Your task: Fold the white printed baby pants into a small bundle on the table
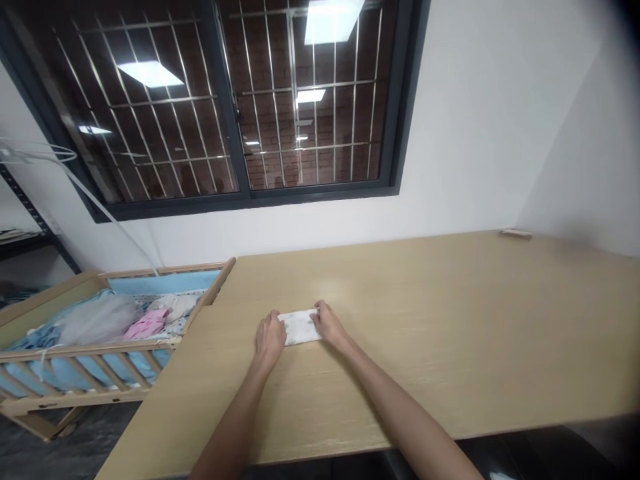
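Note:
A small white cloth with a faint print, folded into a flat rectangle, lies on the wooden table. My left hand grips its left edge, fingers curled over the side. At the opposite edge, my right hand pinches the cloth near its upper right corner. Both hands rest at or just above the tabletop. The undersides of the fingers and the cloth's lower layers are hidden.
Left of the table stands a wooden crib with blue lining, holding a pink cloth and whitish bedding. A small flat object lies at the table's far right edge. Behind rises a wall with a barred window.

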`<state>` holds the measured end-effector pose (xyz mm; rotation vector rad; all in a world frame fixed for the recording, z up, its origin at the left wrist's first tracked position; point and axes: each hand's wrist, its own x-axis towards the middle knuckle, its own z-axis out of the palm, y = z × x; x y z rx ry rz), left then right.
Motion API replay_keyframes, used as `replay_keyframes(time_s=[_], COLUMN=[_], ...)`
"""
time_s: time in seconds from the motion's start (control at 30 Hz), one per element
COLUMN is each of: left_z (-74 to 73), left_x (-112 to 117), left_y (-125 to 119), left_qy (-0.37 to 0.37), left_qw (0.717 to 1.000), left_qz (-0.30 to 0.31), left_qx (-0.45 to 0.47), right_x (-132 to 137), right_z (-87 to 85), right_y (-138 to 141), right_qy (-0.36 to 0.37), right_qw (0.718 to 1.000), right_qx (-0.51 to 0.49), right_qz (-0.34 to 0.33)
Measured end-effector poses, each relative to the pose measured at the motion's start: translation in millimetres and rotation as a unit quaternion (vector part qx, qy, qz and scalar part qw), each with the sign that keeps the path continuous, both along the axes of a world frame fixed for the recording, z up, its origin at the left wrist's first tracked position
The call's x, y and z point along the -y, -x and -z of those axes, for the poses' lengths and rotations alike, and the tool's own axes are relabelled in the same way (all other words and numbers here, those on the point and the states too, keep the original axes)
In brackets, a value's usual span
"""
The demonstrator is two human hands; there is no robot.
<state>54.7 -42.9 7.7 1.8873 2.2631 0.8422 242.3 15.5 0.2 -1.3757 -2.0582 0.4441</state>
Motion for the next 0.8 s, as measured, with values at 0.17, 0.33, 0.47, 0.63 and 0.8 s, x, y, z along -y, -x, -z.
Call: replay_keyframes(time_s=[0.17, 0.33, 0.47, 0.63, 0.8], left_z=[6.7, 22.8, 31.7, 37.3, 36.2], left_x=[5, 15, 16, 15, 16], left_y=[-4, -22, -24, -10, -5], left_qy=[-0.048, -0.002, 0.057, 0.066, 0.054], left_qw=[0.998, 0.982, 0.987, 0.991, 0.993], left_qz=[0.044, 0.186, 0.145, 0.101, 0.079], left_qx=[-0.013, -0.032, -0.048, -0.051, -0.065], right_x=[17, 26, 22, 16, 14], right_z=[-6.1, 4.4, 8.4, 2.3, -3.0], right_y=[4, 15, 15, -4, -21], right_qy=[-0.135, -0.116, -0.069, -0.006, 0.014], right_qw=[0.986, 0.95, 0.958, 0.969, 0.974], right_qx=[0.073, 0.177, 0.181, 0.17, 0.158], right_qz=[-0.069, -0.23, -0.213, -0.178, -0.161])
